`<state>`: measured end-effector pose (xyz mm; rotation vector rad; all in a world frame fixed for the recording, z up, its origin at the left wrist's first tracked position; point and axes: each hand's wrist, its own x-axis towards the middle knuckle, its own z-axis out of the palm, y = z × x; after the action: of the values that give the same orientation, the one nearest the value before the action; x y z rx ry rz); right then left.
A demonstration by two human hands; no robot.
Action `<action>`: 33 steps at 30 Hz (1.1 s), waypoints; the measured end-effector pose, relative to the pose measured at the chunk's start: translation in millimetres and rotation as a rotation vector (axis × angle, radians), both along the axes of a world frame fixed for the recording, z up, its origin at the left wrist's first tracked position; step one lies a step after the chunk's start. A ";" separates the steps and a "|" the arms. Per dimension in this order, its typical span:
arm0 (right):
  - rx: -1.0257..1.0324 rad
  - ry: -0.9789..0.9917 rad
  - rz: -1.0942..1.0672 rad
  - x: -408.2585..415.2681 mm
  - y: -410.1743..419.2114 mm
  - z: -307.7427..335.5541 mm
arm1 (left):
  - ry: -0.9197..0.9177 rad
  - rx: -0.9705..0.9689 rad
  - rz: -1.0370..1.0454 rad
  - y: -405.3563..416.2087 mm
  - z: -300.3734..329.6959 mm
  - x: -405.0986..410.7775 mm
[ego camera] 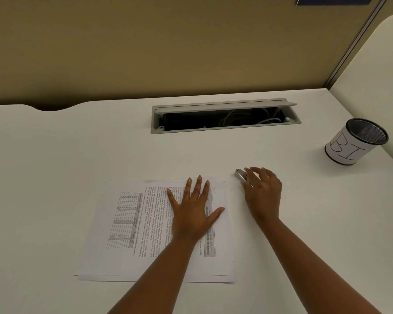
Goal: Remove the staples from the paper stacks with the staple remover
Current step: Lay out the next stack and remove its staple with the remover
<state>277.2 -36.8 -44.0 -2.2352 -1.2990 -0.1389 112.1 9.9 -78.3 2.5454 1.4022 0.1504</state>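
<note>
A stack of printed paper (132,225) lies on the white desk (55,155), its text turned sideways. My left hand (193,209) presses flat on the stack's far right part, fingers spread and straight. A small silver staple remover (239,174) lies on the desk just beyond the stack's far right corner. My right hand (262,193) hovers over it with fingers loosely curled, its fingertips touching the tool's near end. No staple is visible in the paper.
An open grey cable tray (225,129) with white cables inside is sunk into the desk at the back. A black mesh cup (354,142) wrapped in a white label stands at the right. A tan partition rises behind the desk.
</note>
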 end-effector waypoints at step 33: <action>-0.476 0.146 0.094 -67.0 46.0 14.4 | 0.030 -0.011 -0.019 0.1 0.1 0.0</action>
<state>210.2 9.2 -29.7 -2.5031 -1.4685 0.4018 112.1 10.0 -78.2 2.5617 1.3853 0.1013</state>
